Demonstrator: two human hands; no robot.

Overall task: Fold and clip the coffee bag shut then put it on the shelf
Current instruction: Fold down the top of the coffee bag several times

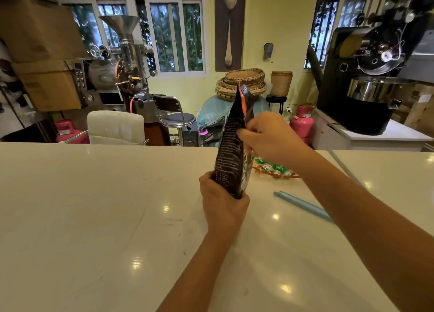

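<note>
A tall dark coffee bag with white print and an orange inner edge stands upright above the white counter. My left hand grips its bottom end. My right hand pinches the bag's right side about halfway up, below the unfolded top. A long light-blue clip lies flat on the counter to the right of the bag, partly hidden under my right forearm. No shelf is in view.
A green and orange packet lies on the counter behind my right wrist. Beyond the counter's far edge stand a white chair, a stool, coffee roasters, pink gas cylinders and woven baskets.
</note>
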